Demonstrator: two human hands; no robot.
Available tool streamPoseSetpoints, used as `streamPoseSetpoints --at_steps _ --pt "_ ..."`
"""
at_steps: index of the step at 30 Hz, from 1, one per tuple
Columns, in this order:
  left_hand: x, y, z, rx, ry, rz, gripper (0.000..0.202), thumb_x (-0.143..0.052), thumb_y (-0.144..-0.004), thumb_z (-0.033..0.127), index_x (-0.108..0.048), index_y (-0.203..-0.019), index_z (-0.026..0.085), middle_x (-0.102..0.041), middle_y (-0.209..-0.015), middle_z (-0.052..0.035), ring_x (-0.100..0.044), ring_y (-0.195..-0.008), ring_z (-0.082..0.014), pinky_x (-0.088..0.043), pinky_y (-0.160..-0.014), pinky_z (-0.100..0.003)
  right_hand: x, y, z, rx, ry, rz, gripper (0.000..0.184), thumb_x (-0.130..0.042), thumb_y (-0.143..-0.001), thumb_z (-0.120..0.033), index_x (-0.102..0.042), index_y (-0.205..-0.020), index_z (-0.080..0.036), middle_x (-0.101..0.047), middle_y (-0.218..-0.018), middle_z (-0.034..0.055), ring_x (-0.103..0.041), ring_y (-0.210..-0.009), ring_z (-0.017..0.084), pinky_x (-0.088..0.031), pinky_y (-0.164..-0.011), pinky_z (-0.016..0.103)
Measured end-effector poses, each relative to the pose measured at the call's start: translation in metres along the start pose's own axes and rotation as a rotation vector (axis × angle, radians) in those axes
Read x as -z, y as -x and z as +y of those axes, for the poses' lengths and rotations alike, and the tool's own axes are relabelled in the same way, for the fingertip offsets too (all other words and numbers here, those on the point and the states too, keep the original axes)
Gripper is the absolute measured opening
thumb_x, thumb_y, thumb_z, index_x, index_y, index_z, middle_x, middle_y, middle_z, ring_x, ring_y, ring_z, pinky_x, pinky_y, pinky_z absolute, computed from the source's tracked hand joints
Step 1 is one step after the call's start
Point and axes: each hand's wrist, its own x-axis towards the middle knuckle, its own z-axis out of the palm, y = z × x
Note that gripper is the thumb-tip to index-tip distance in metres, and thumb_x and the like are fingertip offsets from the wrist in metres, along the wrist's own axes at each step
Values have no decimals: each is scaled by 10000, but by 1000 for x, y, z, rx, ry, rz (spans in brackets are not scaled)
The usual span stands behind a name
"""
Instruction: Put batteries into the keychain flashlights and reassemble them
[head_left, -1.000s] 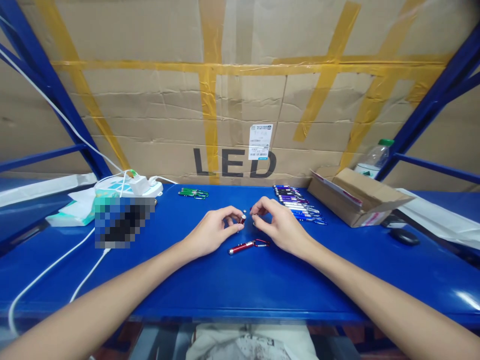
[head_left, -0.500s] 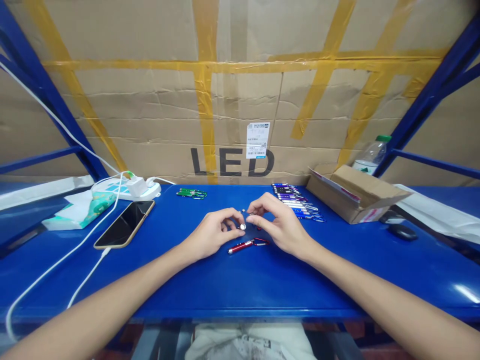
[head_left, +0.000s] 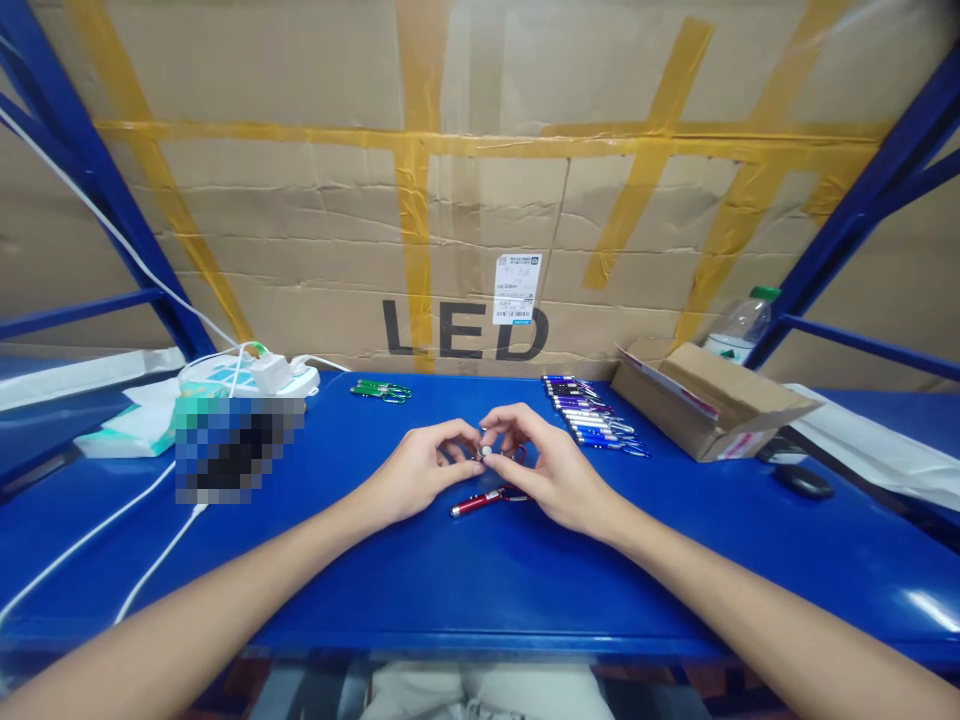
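Observation:
Thumb and fingertips of my left hand (head_left: 431, 463) are closed around a small round silver piece, like a button cell (head_left: 487, 453). My right hand (head_left: 559, 465) pinches at that same piece from the other side, and the two hands' fingertips meet there. Just below them a red keychain flashlight (head_left: 477, 502) lies on the blue table (head_left: 465, 580), its clip partly under my right hand. A bit of another red clip (head_left: 522, 454) shows behind the right fingers; the rest is hidden.
Green keychain flashlights (head_left: 381, 391) lie at the back, and a row of several coloured ones (head_left: 589, 415) at back right. Beside that row stand an open cardboard box (head_left: 675, 400) and a black mouse (head_left: 803, 481). On the left are a power strip (head_left: 300, 380), tissues (head_left: 135, 425) and white cables.
My right hand has moved slightly left and down, so its fingertips now meet the silver piece at my left fingers. A small piece seen between the hands earlier no longer shows.

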Motion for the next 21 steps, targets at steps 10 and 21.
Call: streamPoseSetpoints --at_steps 10,21 --pt "-1 1 5 4 3 -11 265 -775 -885 398 -764 -1060 200 -733 -880 -17 -644 -771 -170 -468 -667 -261 -3 2 3 3 -14 33 480 -665 -1035 -227 -493 -1473 -325 -725 -1146 34 -625 -920 213 -541 -891 396" --pt "1 2 6 23 -44 6 304 -803 -873 439 -785 -1049 192 -704 -794 4 -608 -706 -152 -437 -657 -252 -5 2 3 -5 -9 40 514 -690 -1029 -233 -491 -1492 -333 -731 -1136 34 -631 -938 219 -533 -877 392"
